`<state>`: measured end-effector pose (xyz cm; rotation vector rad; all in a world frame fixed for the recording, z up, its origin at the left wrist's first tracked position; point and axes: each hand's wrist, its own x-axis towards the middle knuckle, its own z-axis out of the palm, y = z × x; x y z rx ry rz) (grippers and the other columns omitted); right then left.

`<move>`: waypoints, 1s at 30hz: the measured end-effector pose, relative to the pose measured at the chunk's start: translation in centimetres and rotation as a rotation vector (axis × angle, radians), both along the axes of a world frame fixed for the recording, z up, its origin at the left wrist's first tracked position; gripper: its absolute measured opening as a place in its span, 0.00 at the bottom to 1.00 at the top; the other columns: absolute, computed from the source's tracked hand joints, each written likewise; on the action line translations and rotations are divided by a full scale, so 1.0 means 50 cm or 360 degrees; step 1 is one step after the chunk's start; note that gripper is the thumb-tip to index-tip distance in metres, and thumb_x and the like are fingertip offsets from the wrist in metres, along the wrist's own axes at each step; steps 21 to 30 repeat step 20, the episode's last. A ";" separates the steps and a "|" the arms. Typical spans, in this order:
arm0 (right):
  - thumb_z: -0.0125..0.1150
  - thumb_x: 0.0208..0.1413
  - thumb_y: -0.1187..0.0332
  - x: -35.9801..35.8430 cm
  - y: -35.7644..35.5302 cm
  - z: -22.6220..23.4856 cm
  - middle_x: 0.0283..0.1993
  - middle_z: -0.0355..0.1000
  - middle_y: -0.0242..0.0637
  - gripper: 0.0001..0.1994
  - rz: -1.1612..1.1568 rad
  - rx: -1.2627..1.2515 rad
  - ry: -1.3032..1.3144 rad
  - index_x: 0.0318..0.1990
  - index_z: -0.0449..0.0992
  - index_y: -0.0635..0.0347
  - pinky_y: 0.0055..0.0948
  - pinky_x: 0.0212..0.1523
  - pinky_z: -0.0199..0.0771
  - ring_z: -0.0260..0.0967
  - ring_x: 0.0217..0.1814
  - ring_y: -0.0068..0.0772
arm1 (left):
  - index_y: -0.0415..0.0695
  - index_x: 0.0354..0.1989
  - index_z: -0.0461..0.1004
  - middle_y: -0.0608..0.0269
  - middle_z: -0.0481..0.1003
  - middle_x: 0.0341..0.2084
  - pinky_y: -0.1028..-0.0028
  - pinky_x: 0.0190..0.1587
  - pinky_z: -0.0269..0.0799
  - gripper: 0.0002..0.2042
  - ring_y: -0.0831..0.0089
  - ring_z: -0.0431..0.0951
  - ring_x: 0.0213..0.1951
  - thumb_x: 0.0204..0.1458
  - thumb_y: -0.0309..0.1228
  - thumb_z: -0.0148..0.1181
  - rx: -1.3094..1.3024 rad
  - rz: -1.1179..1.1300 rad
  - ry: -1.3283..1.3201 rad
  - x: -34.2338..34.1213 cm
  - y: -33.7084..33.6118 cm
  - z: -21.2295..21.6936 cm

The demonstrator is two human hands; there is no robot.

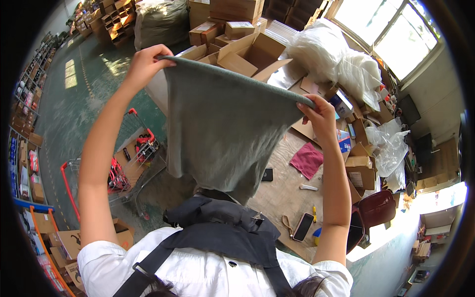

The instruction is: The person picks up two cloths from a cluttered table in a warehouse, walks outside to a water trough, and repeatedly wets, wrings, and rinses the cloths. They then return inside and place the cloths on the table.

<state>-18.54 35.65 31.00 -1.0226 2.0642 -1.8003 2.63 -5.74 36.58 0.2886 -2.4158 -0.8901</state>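
Observation:
A grey-green cloth [222,119] hangs stretched out in front of me, held up by its two top corners. My left hand [148,60] pinches the upper left corner between thumb and fingers. At the other end, my right hand [319,116] grips the upper right corner. The top edge between them is taut and slopes down to the right, while the lower part hangs in loose folds near my chest. Part of the table and the floor behind it are hidden. A folded dark red cloth [307,161] lies on the table [279,185], below my right hand.
A phone [303,226], a yellow pen-like item [314,214] and a small white item [308,187] lie on the table. An open cardboard box [252,54] and bagged white plastic [341,54] stand at the back. A red-handled shopping cart [118,171] stands left.

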 end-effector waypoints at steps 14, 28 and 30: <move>0.69 0.48 0.73 0.175 -0.205 -0.524 0.50 0.79 0.42 0.20 -0.0075 0.1162 0.0289 0.52 0.80 0.53 0.38 0.50 0.77 0.76 0.49 0.44 | 0.47 0.37 0.80 0.57 0.80 0.35 0.59 0.48 0.75 0.15 0.55 0.80 0.44 0.38 0.28 0.73 -0.0611 -0.1081 -0.0871 -0.040 -0.301 -0.531; 0.73 0.50 0.62 0.248 -0.103 -0.439 0.64 0.70 0.48 0.32 0.0092 0.1763 0.0503 0.63 0.71 0.56 0.41 0.66 0.68 0.67 0.67 0.48 | 0.46 0.53 0.77 0.57 0.79 0.52 0.62 0.57 0.72 0.25 0.57 0.78 0.54 0.44 0.36 0.75 -0.0687 -0.1455 -0.0991 -0.013 -0.343 -0.351; 0.73 0.50 0.62 0.248 -0.103 -0.439 0.64 0.70 0.48 0.32 0.0092 0.1763 0.0503 0.63 0.71 0.56 0.41 0.66 0.68 0.67 0.67 0.48 | 0.46 0.53 0.77 0.57 0.79 0.52 0.62 0.57 0.72 0.25 0.57 0.78 0.54 0.44 0.36 0.75 -0.0687 -0.1455 -0.0991 -0.013 -0.343 -0.351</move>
